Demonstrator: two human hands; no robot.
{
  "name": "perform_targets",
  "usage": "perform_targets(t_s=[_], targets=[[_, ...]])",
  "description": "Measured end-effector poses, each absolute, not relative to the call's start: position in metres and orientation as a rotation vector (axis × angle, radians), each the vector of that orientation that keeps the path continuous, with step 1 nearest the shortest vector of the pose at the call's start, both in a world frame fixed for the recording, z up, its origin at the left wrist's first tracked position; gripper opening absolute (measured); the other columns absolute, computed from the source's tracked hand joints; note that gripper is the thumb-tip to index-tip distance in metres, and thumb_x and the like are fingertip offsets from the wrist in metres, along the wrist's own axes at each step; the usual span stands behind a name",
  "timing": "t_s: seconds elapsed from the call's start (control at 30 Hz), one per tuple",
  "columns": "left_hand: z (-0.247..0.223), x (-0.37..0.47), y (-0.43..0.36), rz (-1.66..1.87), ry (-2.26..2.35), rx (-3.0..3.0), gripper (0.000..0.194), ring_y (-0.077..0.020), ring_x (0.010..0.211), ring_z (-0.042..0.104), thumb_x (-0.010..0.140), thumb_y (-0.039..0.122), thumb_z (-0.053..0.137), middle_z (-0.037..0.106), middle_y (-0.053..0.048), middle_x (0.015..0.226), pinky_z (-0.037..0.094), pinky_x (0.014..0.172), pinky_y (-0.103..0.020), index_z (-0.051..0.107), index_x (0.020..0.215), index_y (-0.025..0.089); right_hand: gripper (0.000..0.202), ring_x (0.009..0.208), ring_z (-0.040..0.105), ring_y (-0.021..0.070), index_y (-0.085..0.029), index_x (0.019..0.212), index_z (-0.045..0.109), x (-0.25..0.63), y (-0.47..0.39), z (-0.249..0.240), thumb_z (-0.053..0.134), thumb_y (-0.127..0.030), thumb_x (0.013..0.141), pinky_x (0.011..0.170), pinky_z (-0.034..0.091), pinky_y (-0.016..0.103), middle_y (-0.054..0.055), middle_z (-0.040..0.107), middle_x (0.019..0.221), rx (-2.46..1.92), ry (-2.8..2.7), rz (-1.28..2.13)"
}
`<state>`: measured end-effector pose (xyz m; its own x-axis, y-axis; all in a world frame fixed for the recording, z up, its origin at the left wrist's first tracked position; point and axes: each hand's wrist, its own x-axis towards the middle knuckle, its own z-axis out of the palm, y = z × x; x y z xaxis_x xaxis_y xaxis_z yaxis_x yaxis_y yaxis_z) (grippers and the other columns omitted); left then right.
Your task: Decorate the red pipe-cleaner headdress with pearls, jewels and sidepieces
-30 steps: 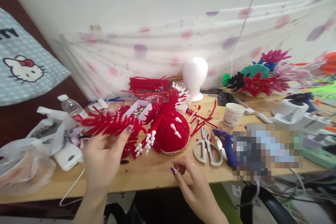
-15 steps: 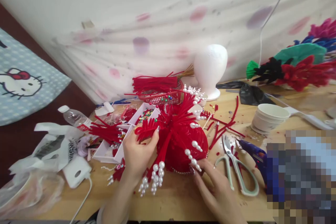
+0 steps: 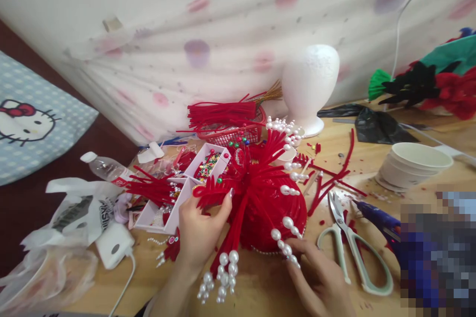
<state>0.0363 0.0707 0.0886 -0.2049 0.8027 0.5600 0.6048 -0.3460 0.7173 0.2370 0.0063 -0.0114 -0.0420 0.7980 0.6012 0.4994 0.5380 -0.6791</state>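
Observation:
A red headpiece of chenille stems (image 3: 267,213) rests on the table in front of me, its fanned stems tipped with white pearls. My left hand (image 3: 204,228) is closed round a looped red chenille piece (image 3: 211,193) on its left side; the grip is partly hidden by the fingers. At the headpiece's front edge, thumb and forefinger of my right hand (image 3: 320,272) close about the end of a pearl strand (image 3: 285,249). More pearl-tipped stems (image 3: 226,270) hang between the hands. Scissors (image 3: 349,242) lie open-bladed beside my right hand.
Behind stand a red basket (image 3: 232,136) topped with chenille stems and a white foam head (image 3: 311,86). Left are a divided bead box (image 3: 191,178), a bottle (image 3: 107,171) and a white charger (image 3: 114,245). A blue glue gun (image 3: 379,220) and paper cups (image 3: 412,166) are on the right.
The view has shifted slightly, so most things sit a little differently in frame. Both hands keep their places at the headpiece, and the right fingers close more plainly on the pearls.

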Motion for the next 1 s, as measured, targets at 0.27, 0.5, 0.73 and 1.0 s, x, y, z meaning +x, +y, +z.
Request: perform_targets(t_s=[0.27, 0.5, 0.73, 1.0], targets=[[0.082, 0.039, 0.069, 1.571, 1.734, 1.834, 0.002, -0.0166, 0.067, 0.072, 0.078, 0.022, 0.071, 0.076, 0.001, 0.074, 0.058, 0.068, -0.027, 0.072, 0.077, 0.021, 0.015, 0.066, 0.068, 0.0090, -0.025, 0.106, 0.055, 0.238, 0.008, -0.009, 0.052, -0.019, 0.093, 0.063, 0.052, 0.014, -0.003, 0.070, 0.082, -1.075, -1.704, 0.408], [0.080, 0.042, 0.062, 1.606, 1.703, 1.838, 0.004, -0.0150, 0.059, 0.070, 0.079, 0.018, 0.069, 0.072, 0.003, 0.067, 0.059, 0.064, -0.026, 0.068, 0.077, 0.021, 0.017, 0.069, 0.069, 0.0114, -0.025, 0.108, 0.056, 0.237, 0.007, -0.008, 0.052, -0.018, 0.093, 0.064, 0.053, 0.016, -0.001, 0.071, 0.084, -1.078, -1.706, 0.399], [0.100, 0.037, 0.058, 1.657, 1.516, 2.379, 0.019, -0.0140, 0.081, 0.070, 0.080, 0.008, 0.069, 0.074, 0.001, 0.090, 0.057, 0.080, -0.025, 0.070, 0.094, 0.022, 0.016, 0.070, 0.070, 0.0114, -0.026, 0.106, 0.056, 0.236, 0.008, -0.007, 0.052, -0.017, 0.093, 0.065, 0.054, 0.016, -0.002, 0.071, 0.085, -1.073, -1.717, 0.415], [0.102, 0.044, 0.062, 1.612, 1.507, 2.467, 0.021, -0.0138, 0.078, 0.069, 0.082, 0.007, 0.067, 0.074, 0.000, 0.088, 0.058, 0.077, -0.026, 0.069, 0.099, 0.020, 0.015, 0.070, 0.071, 0.0146, -0.023, 0.105, 0.059, 0.238, 0.002, -0.010, 0.053, -0.019, 0.092, 0.063, 0.055, 0.020, 0.002, 0.072, 0.084, -1.094, -1.713, 0.408]])
